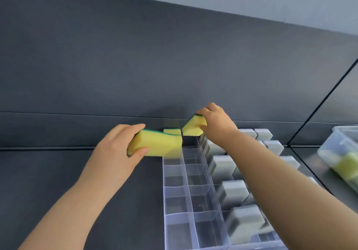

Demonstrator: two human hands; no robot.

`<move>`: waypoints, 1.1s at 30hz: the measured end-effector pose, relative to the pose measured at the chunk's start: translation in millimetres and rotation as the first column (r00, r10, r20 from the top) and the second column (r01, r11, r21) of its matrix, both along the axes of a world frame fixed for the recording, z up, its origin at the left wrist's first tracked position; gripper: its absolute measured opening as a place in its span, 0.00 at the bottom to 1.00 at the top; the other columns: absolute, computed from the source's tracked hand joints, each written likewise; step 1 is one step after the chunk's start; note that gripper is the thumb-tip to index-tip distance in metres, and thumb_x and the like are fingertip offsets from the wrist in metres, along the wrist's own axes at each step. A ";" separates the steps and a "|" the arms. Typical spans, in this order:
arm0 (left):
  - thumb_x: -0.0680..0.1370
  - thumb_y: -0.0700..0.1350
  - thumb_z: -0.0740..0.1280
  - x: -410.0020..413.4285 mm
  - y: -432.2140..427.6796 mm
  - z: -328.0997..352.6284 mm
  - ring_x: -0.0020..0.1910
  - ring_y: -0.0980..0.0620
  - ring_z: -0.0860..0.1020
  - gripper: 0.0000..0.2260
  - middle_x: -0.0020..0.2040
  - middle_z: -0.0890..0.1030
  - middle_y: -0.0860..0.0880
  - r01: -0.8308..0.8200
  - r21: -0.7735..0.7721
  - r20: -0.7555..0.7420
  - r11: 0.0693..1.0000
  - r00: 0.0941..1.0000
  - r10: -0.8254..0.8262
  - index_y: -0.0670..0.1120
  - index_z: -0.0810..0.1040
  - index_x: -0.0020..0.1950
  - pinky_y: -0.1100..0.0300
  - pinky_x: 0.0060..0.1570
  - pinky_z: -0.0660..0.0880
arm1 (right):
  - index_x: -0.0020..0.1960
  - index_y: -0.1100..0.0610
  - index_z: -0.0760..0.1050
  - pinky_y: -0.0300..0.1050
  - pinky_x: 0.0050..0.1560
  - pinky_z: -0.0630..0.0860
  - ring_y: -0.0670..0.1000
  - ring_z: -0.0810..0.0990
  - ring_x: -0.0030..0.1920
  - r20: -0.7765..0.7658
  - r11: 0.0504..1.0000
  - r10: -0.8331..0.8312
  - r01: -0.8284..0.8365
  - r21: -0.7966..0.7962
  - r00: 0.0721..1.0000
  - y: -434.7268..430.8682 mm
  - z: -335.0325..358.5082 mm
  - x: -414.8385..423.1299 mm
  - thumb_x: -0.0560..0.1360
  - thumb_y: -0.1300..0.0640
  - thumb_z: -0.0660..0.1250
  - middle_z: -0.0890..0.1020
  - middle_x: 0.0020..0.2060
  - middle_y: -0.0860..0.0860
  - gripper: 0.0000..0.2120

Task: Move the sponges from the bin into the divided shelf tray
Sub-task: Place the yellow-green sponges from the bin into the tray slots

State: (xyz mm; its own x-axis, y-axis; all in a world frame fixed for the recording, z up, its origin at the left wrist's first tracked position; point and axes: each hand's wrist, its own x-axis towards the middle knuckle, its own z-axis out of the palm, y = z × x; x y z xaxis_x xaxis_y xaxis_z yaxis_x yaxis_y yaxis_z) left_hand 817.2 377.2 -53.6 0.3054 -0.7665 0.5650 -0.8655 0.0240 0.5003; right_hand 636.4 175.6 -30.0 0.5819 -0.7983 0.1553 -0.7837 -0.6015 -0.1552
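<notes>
Gripping a yellow sponge with a green scouring face [160, 143], the left hand [116, 149] has its fingers curled over the top of the sponge and its thumb pressed against the near side. The sponge is held clear of the dark shelf [58, 172], and its right end is at the far left corner of the clear divided tray [186, 186]. Whether that end touches the tray rim cannot be told, as the area is blurred.

A second yellow sponge [172, 131] is at the far end of the tray, close against the dark back panel [135, 65] and between the two held sponges.

Just right of it, a third yellow sponge [192, 128] is tilted, with its lower corner pointing down toward the far end of the tray. The right hand [217, 121] grasps it from above, fingers wrapped over the green edge and thumb underneath.

The two left columns of the tray consist of transparent compartments in which no sponges are visible. The columns on the right hold grey sponges [232, 193] standing upright, one per compartment; the right forearm crosses over several of them.

At the far right, well apart from the tray, a clear plastic bin [337, 147] rests on the shelf. Yellow-green sponges [346, 164] show through its wall; their number cannot be determined.
</notes>
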 end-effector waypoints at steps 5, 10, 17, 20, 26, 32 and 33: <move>0.68 0.43 0.76 -0.9 -4.7 1.7 0.46 0.56 0.73 0.23 0.52 0.75 0.54 -0.044 -0.003 0.015 0.999 0.999 0.045 0.47 0.77 0.62 0.57 0.48 0.73 | 0.63 0.54 0.68 0.49 0.49 0.75 0.55 0.67 0.59 -0.170 0.998 0.035 -0.043 -0.042 0.985 -14.4 -14.6 9.0 0.73 0.66 0.62 0.68 0.58 0.52 0.20; 0.68 0.44 0.76 -4.7 -9.6 -3.6 0.46 0.58 0.71 0.23 0.52 0.76 0.54 -0.048 0.013 0.032 0.999 0.998 0.048 0.47 0.77 0.61 0.59 0.47 0.71 | 0.63 0.56 0.68 0.51 0.50 0.76 0.56 0.68 0.59 -0.213 0.996 0.083 -0.087 -0.009 0.974 -24.1 -26.0 15.2 0.72 0.66 0.61 0.69 0.58 0.53 0.20; 0.68 0.45 0.75 -9.6 -12.1 -11.5 0.47 0.56 0.73 0.22 0.52 0.76 0.54 -0.078 0.050 0.051 0.996 0.996 0.076 0.48 0.77 0.61 0.60 0.46 0.70 | 0.61 0.58 0.70 0.49 0.47 0.74 0.56 0.69 0.57 -0.251 0.997 0.079 -0.081 0.005 0.965 -32.0 -24.3 18.0 0.71 0.67 0.61 0.69 0.56 0.54 0.18; 0.68 0.45 0.75 -11.8 -13.3 -11.1 0.47 0.57 0.72 0.22 0.52 0.75 0.55 -0.093 0.056 0.045 0.994 0.995 0.091 0.49 0.77 0.62 0.61 0.46 0.69 | 0.60 0.58 0.70 0.49 0.46 0.74 0.56 0.69 0.56 -0.260 0.995 0.101 -0.100 0.019 0.960 -31.7 -25.8 19.7 0.71 0.68 0.60 0.70 0.55 0.54 0.18; 0.68 0.45 0.75 -13.2 -16.2 -12.5 0.47 0.56 0.73 0.22 0.52 0.76 0.54 -0.099 0.071 0.054 0.993 0.994 0.095 0.48 0.77 0.62 0.60 0.46 0.70 | 0.56 0.59 0.70 0.45 0.41 0.67 0.57 0.70 0.54 -0.321 0.983 0.144 -0.172 -0.060 0.936 -31.8 -28.7 25.7 0.70 0.68 0.61 0.72 0.53 0.55 0.15; 0.68 0.44 0.75 -13.0 -16.4 -14.0 0.49 0.58 0.71 0.22 0.52 0.76 0.54 -0.116 0.077 0.051 0.990 0.992 0.112 0.48 0.77 0.61 0.60 0.46 0.69 | 0.53 0.61 0.71 0.46 0.40 0.68 0.57 0.71 0.53 -0.330 0.987 0.123 -0.149 -0.054 0.936 -29.6 -25.8 28.6 0.69 0.70 0.60 0.72 0.52 0.56 0.14; 0.68 0.44 0.75 -13.2 -16.9 -14.3 0.49 0.58 0.71 0.22 0.52 0.76 0.54 -0.114 0.080 0.054 0.990 0.992 0.110 0.48 0.77 0.61 0.61 0.46 0.69 | 0.53 0.61 0.71 0.46 0.41 0.69 0.57 0.71 0.54 -0.333 0.989 0.118 -0.142 -0.047 0.935 -29.4 -25.7 28.2 0.69 0.71 0.61 0.72 0.52 0.57 0.14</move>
